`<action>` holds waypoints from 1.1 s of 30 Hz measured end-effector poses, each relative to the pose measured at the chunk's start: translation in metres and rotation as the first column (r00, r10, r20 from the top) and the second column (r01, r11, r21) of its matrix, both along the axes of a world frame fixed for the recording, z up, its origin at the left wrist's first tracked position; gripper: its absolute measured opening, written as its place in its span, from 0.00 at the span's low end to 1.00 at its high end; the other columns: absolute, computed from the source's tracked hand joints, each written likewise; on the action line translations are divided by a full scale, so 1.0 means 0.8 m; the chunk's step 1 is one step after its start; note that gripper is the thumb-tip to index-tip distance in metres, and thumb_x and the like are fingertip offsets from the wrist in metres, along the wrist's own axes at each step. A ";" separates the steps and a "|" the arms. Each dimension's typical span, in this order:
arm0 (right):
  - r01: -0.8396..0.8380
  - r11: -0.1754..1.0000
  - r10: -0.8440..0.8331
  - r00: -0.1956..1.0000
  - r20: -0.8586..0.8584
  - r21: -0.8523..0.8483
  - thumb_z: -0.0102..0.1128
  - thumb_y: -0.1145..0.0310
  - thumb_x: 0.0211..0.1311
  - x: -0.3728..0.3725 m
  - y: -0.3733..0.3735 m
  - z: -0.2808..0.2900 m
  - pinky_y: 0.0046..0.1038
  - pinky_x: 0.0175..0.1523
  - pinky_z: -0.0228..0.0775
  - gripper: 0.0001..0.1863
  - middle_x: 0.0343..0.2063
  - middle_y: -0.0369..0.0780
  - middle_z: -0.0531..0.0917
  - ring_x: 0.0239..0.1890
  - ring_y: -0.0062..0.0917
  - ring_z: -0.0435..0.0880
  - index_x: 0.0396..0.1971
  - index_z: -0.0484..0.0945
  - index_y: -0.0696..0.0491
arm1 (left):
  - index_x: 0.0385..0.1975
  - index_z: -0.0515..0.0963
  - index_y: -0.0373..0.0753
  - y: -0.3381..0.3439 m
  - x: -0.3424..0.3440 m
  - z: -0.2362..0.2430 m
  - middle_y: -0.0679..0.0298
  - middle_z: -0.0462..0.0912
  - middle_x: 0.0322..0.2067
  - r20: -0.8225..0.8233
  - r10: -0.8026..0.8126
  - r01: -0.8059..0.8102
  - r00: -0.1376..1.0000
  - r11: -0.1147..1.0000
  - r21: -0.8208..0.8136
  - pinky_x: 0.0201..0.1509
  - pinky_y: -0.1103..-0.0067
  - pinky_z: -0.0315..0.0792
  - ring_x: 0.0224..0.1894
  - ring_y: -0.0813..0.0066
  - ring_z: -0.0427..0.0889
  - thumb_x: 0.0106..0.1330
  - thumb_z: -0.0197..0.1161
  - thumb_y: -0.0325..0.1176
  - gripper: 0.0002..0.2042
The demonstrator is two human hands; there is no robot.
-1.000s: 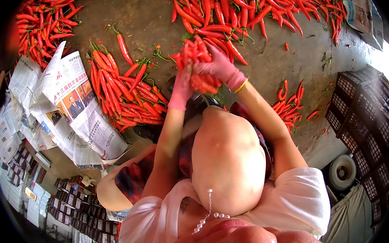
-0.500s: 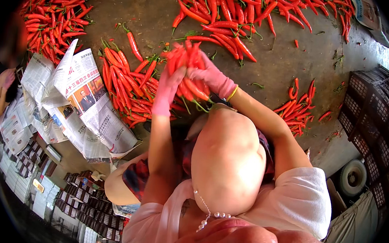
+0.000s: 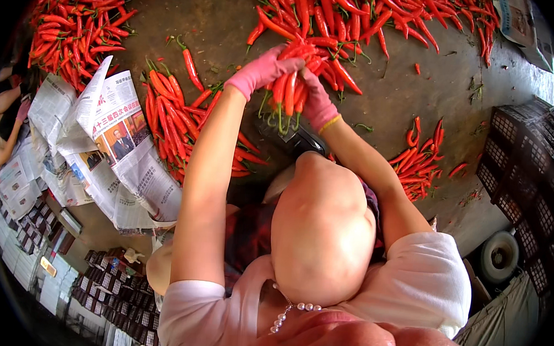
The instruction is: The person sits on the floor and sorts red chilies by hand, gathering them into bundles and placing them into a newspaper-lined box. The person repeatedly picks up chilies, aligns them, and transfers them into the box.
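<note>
The left hand in a pink glove (image 3: 261, 72) has its fingers curled partly closed around the left side of a loose bunch of long, glossy red chillies with green stems (image 3: 289, 92). The right hand in a matching pink glove (image 3: 319, 104) closes its fingers on the bunch from the right. The bunch is held with its stems toward the near side, at the near edge of a broad far heap of red chillies (image 3: 337, 15) on the grey-brown concrete floor (image 3: 390, 85). A smaller red chilli pile (image 3: 172, 125) lies to the left, beside crumpled printed newspaper sheets (image 3: 134, 170); another small cluster of red chillies (image 3: 417, 166) lies right.
</note>
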State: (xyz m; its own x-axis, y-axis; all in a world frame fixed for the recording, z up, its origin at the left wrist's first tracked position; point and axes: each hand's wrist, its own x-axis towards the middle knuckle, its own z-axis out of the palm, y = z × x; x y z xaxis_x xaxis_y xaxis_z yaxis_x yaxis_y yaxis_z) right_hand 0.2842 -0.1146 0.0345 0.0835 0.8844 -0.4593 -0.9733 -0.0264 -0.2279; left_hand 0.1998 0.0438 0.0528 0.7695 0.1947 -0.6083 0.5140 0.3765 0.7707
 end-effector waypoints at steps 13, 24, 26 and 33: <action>-0.405 0.910 0.385 0.750 0.538 -0.087 0.75 0.67 0.55 0.021 0.096 0.008 0.29 0.63 0.67 0.47 0.57 0.34 0.74 0.58 0.21 0.73 0.71 0.55 0.52 | 0.68 0.61 0.42 -0.038 -0.107 -0.001 0.62 0.72 0.61 0.028 0.789 -0.677 0.614 0.545 -0.495 0.67 0.66 0.68 0.62 0.67 0.73 0.60 0.70 0.53 0.40; -0.569 0.777 0.630 0.698 0.340 -0.270 0.71 0.77 0.56 0.027 0.037 0.055 0.26 0.54 0.74 0.42 0.49 0.36 0.79 0.46 0.20 0.79 0.69 0.57 0.55 | 0.68 0.61 0.41 -0.129 -0.104 0.053 0.62 0.74 0.60 -0.078 0.814 -0.674 0.575 0.418 -0.609 0.65 0.67 0.70 0.59 0.68 0.76 0.67 0.64 0.51 0.35; -0.562 0.752 0.655 0.691 0.305 -0.344 0.71 0.78 0.56 0.025 0.016 0.075 0.24 0.52 0.75 0.42 0.47 0.35 0.79 0.44 0.18 0.79 0.69 0.57 0.54 | 0.69 0.58 0.41 -0.149 -0.100 0.067 0.62 0.73 0.59 -0.084 0.810 -0.638 0.581 0.389 -0.665 0.64 0.67 0.70 0.58 0.69 0.76 0.66 0.66 0.47 0.35; -0.486 0.842 0.520 0.616 0.592 -0.234 0.64 0.85 0.56 0.021 0.098 0.080 0.21 0.39 0.72 0.34 0.35 0.34 0.77 0.33 0.17 0.77 0.62 0.61 0.54 | 0.65 0.65 0.37 -0.053 -0.100 0.029 0.61 0.76 0.58 0.013 0.834 -0.667 0.551 0.449 -0.595 0.64 0.74 0.70 0.60 0.71 0.76 0.69 0.63 0.45 0.30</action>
